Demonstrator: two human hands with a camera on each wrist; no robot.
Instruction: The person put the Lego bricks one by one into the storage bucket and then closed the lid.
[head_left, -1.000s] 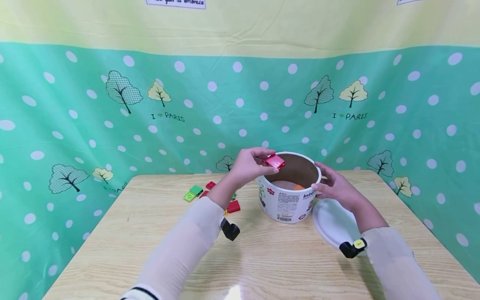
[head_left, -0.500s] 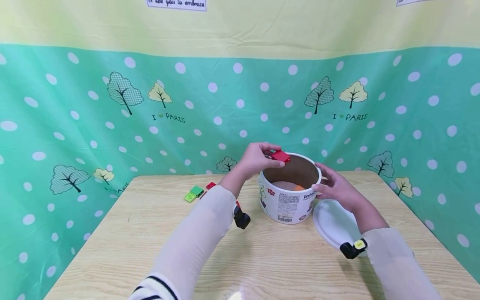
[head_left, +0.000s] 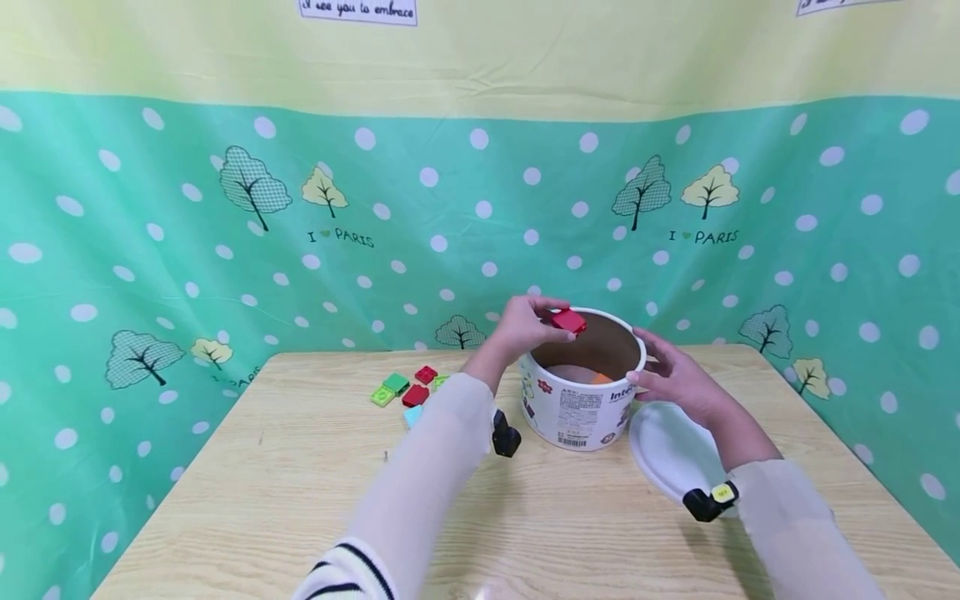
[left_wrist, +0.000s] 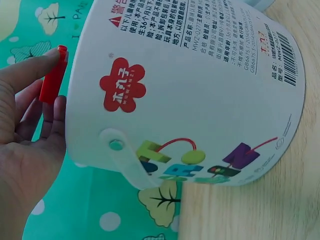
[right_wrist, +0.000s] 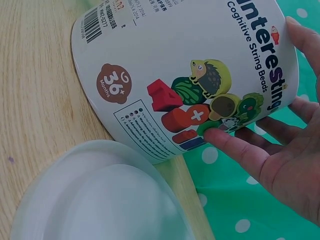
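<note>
My left hand (head_left: 525,327) pinches a red toy brick (head_left: 570,322) between thumb and fingers, over the left part of the white bucket's mouth. In the left wrist view, the red brick (left_wrist: 53,75) shows edge-on beside the rim. Against the right side of the bucket (head_left: 573,417) rests my right hand (head_left: 684,375), its thumb near the rim. The right wrist view shows that hand (right_wrist: 280,160) with fairly straight, spread fingers touching the printed wall. Inside the bucket lies an orange piece (head_left: 601,378); part of the interior is hidden.
Several loose toy bricks lie left of the bucket, among them a red one (head_left: 416,395), a green one (head_left: 396,383) and a light blue one (head_left: 412,415); my left arm hides some of the tabletop. A white lid (head_left: 671,446) lies right of the bucket. A patterned curtain (head_left: 420,242) hangs behind the table.
My left hand has moved right with the red brick, from the rim's left edge to further over the opening. More bricks show behind the left arm. The right hand stays on the bucket.
</note>
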